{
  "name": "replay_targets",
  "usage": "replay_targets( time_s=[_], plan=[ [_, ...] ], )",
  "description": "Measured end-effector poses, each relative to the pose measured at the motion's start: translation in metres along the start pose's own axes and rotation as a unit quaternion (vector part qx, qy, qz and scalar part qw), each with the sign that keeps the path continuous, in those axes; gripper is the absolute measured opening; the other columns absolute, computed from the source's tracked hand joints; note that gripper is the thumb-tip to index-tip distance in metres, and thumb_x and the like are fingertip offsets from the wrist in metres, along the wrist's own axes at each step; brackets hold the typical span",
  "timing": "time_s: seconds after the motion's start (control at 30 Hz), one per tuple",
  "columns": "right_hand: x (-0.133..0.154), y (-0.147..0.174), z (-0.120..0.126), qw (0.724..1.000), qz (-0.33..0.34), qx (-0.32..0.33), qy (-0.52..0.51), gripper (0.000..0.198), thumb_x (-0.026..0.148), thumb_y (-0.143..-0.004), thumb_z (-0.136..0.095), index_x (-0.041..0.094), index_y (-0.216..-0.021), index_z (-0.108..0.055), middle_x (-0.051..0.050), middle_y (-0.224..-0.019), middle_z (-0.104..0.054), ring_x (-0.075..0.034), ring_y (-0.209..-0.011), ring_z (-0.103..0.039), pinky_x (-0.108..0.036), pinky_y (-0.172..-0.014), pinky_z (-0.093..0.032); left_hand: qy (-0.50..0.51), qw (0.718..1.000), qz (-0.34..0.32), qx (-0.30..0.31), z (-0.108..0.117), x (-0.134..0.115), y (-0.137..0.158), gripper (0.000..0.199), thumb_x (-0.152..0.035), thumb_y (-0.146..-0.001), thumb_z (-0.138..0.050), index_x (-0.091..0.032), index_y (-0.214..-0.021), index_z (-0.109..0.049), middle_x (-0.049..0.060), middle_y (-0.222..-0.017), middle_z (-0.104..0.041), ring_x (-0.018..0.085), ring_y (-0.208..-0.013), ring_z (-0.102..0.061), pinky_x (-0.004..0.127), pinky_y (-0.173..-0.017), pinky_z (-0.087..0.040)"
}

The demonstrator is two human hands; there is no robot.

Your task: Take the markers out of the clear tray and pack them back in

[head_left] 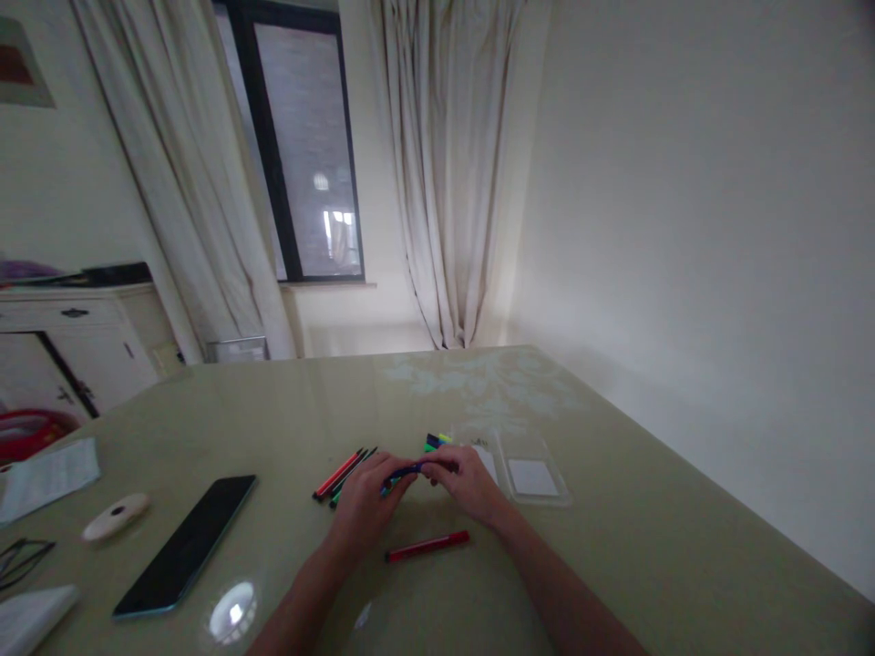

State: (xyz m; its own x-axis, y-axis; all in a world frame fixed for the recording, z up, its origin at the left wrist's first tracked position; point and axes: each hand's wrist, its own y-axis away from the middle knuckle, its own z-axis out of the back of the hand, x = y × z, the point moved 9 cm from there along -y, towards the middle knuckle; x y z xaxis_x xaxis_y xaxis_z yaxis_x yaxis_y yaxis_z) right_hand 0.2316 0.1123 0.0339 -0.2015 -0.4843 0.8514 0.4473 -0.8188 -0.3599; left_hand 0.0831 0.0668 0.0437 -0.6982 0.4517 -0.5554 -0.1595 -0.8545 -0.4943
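Between both hands, just above the table, a dark blue marker pen (405, 471) is held level. My left hand (369, 492) pinches one end of it, and my right hand (459, 476) grips the other end. Left of my left hand lie several markers (344, 472), red, black and green, partly hidden by that hand. A red marker (427, 546) rests alone on the table nearer to me. Behind my right hand, blue, green and yellow pen ends (436, 441) show beside an open clear plastic case (533, 469) with a white card inside.
The glass-topped table (293, 410) meets the wall on the right. To the left lie a black phone (188, 547), a white oval object (116, 517), a pale sheet (51, 478), glasses (24, 558) and a white object (34, 617) at the edge.
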Motion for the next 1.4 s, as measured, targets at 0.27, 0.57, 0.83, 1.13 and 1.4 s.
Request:
replay_targets(
  time_s=[0.27, 0.57, 0.83, 1.13, 1.4],
  plan=[
    [0.003, 0.000, 0.002, 1.000, -0.003, -0.003, 0.003, 0.020, 0.033, -0.089, -0.067, 0.021, -0.093, -0.082, -0.002, -0.071, -0.070, -0.015, -0.068, -0.061, -0.026, -0.066, -0.043, 0.006, 1.000, -0.007, -0.010, 0.003, -0.001, 0.000, 0.017, -0.034, -0.095, -0.065, -0.028, -0.106, -0.077, 0.002, -0.093, -0.074, 0.021, -0.086, -0.068, 0.031, -0.079, -0.051],
    [0.001, 0.000, 0.001, 1.000, -0.009, -0.010, -0.025, 0.020, 0.034, -0.087, -0.067, 0.021, -0.091, -0.082, -0.001, -0.070, -0.069, -0.015, -0.067, -0.061, -0.025, -0.064, -0.045, 0.020, 0.998, 0.052, -0.015, -0.002, 0.006, 0.000, 0.019, -0.039, -0.093, -0.064, -0.026, -0.097, -0.078, 0.002, -0.090, -0.077, 0.021, -0.084, -0.070, 0.031, -0.076, -0.051],
    [-0.003, -0.002, 0.000, 0.999, -0.023, -0.004, -0.026, 0.020, 0.034, -0.087, -0.067, 0.021, -0.088, -0.082, -0.002, -0.069, -0.069, -0.016, -0.066, -0.060, -0.025, -0.063, -0.045, 0.027, 0.998, 0.057, -0.016, -0.004, 0.004, 0.002, 0.021, -0.040, -0.095, -0.062, -0.027, -0.100, -0.077, 0.001, -0.093, -0.079, 0.020, -0.084, -0.071, 0.030, -0.075, -0.051],
    [-0.010, -0.004, 0.002, 0.998, -0.043, 0.033, -0.022, 0.026, 0.040, -0.087, -0.066, 0.019, -0.089, -0.081, -0.003, -0.069, -0.072, -0.016, -0.063, -0.064, -0.025, -0.063, -0.048, -0.046, 0.999, 0.016, 0.018, -0.001, -0.003, -0.005, 0.021, -0.039, -0.097, -0.060, -0.029, -0.100, -0.078, 0.000, -0.097, -0.081, 0.022, -0.087, -0.074, 0.035, -0.085, -0.049],
    [-0.030, -0.004, 0.059, 0.990, -0.069, -0.119, 0.013, 0.035, 0.045, -0.094, -0.055, 0.018, -0.088, -0.076, -0.006, -0.074, -0.073, -0.018, -0.065, -0.066, -0.028, -0.065, -0.051, -0.027, 0.997, 0.049, 0.056, 0.009, 0.016, -0.005, 0.026, -0.045, -0.094, -0.059, -0.026, -0.097, -0.078, 0.004, -0.091, -0.079, 0.024, -0.085, -0.070, 0.035, -0.081, -0.049]
  ],
)
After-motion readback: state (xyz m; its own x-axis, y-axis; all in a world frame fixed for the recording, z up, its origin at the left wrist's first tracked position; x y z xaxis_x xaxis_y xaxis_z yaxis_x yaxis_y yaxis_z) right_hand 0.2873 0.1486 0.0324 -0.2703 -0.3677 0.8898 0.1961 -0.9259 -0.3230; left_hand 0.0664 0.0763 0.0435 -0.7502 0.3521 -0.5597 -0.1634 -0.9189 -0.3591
